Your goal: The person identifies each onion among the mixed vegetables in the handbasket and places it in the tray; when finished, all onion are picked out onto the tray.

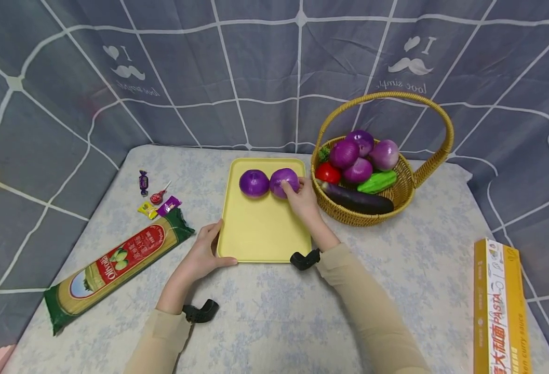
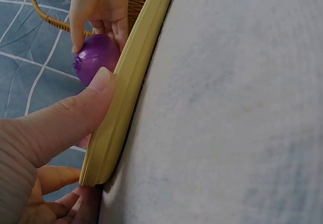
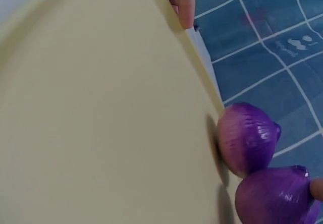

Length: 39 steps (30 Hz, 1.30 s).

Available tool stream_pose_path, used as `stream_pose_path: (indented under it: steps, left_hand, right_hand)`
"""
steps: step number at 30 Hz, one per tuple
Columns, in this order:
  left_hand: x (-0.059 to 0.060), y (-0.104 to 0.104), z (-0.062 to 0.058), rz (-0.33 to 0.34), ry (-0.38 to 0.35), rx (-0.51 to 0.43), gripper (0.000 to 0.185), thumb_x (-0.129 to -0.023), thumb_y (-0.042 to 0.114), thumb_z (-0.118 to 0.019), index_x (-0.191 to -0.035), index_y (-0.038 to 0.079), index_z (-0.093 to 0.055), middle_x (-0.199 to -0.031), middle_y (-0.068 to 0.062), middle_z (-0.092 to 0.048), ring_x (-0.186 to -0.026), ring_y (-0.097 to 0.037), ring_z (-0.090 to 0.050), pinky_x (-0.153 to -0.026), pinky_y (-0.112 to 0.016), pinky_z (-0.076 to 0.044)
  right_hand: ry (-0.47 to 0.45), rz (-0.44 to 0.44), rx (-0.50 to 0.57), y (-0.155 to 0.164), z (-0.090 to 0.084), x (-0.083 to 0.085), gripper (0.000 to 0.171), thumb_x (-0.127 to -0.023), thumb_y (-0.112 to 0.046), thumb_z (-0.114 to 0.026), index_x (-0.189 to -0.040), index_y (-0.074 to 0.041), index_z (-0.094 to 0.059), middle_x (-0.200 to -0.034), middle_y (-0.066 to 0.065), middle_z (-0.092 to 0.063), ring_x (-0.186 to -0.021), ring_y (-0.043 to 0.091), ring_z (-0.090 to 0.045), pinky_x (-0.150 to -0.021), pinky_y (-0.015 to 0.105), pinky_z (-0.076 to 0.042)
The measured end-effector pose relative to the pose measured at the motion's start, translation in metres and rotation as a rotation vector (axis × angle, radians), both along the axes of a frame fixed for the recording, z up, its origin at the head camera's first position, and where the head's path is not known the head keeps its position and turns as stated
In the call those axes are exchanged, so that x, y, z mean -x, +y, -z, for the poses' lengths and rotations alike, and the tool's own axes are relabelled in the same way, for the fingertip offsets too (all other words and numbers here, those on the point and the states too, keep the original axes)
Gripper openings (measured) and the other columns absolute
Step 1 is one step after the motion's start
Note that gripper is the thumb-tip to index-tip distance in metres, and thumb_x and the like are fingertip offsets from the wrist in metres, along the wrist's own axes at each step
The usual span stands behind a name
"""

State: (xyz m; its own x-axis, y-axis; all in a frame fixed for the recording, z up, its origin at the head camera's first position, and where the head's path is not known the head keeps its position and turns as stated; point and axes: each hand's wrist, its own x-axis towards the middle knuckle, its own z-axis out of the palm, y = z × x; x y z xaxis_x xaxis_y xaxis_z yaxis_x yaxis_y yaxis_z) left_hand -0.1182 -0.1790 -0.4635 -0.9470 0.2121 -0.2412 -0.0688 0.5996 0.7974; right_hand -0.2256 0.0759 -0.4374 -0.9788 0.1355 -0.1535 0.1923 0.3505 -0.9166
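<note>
**Ana:** Tabletop first, the flowered cloth (image 1: 279, 322) running wide, and on it the yellow tray (image 1: 262, 234) sits dead centre. Left hand (image 1: 204, 254) has the tray's near left corner, thumb curled over the rim, fingers tucked beneath.

**Ben:** And to the right, the wicker basket (image 1: 435, 163) just beside the tray. Still loaded, I'd say: three purple onions, a tomato (image 1: 327, 173), a green pepper (image 1: 378, 182), an eggplant (image 1: 358, 200).

**Ana:** So two onions on the tray, three left in the basket. Less than halfway by my count, if onions are what's being moved over.

**Ben:** Right hand (image 1: 302, 200) is on the second onion (image 1: 283, 182), fingers wrapped around it at the tray's far end, touching the first onion (image 1: 254, 183) on its left.

**Ana:** Grip not released, then. Off to the left, a spaghetti packet (image 1: 115, 267) and a few wrapped sweets (image 1: 155, 200); near right, a pasta box (image 1: 498, 311).
</note>
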Motion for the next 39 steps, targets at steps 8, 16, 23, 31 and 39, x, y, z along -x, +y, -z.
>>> stream_pose_path:
  steps: [8,16,23,31,39]
  left_hand:
    - [0.0,0.002,0.002,-0.008,-0.008,-0.009,0.113,-0.075,0.02,-0.087,-0.157,0.0,-0.012,-0.155,-0.026,-0.019,-0.142,-0.043,-0.03,-0.117,-0.055,-0.027]
    - [0.0,0.002,0.003,-0.014,-0.01,-0.014,0.112,-0.076,0.02,-0.087,-0.157,0.0,-0.012,-0.155,-0.026,-0.018,-0.143,-0.042,-0.029,-0.118,-0.054,-0.026]
    - [0.0,0.002,0.001,-0.012,-0.006,-0.006,0.112,-0.076,0.02,-0.087,-0.157,-0.001,-0.012,-0.154,-0.027,-0.018,-0.143,-0.043,-0.029,-0.118,-0.055,-0.025]
    - [0.0,0.001,0.0,-0.003,0.007,0.002,0.112,-0.076,0.02,-0.086,-0.156,-0.002,-0.011,-0.154,-0.028,-0.019,-0.142,-0.044,-0.03,-0.117,-0.055,-0.026]
    - [0.001,0.0,0.001,-0.012,0.005,0.009,0.112,-0.076,0.019,-0.086,-0.157,-0.001,-0.012,-0.154,-0.028,-0.019,-0.143,-0.043,-0.03,-0.118,-0.055,-0.025]
  right_hand:
    - [0.011,0.081,-0.075,-0.005,0.005,0.001,0.056,-0.098,-0.038,-0.056,-0.134,0.004,-0.046,-0.116,0.026,-0.061,-0.11,0.037,-0.058,-0.098,0.046,-0.045]
    - [0.034,0.075,-0.082,-0.012,0.006,0.005,0.059,-0.102,-0.03,-0.049,-0.143,0.011,-0.037,-0.144,0.03,-0.045,-0.137,0.039,-0.042,-0.115,0.045,-0.035]
    - [0.054,0.03,-0.159,-0.013,0.004,0.001,0.068,-0.101,-0.03,-0.051,-0.152,0.007,-0.026,-0.155,0.027,-0.033,-0.146,0.038,-0.03,-0.121,0.045,-0.026]
    - [0.119,-0.035,-0.302,-0.013,-0.013,-0.011,0.066,-0.096,-0.026,-0.058,-0.152,0.0,-0.033,-0.158,0.023,-0.029,-0.146,0.038,-0.031,-0.118,0.048,-0.03]
    - [0.279,-0.027,-0.219,0.007,-0.043,-0.023,0.041,-0.095,-0.021,-0.06,-0.131,-0.003,-0.06,-0.132,0.017,-0.058,-0.125,0.035,-0.054,-0.107,0.047,-0.042]
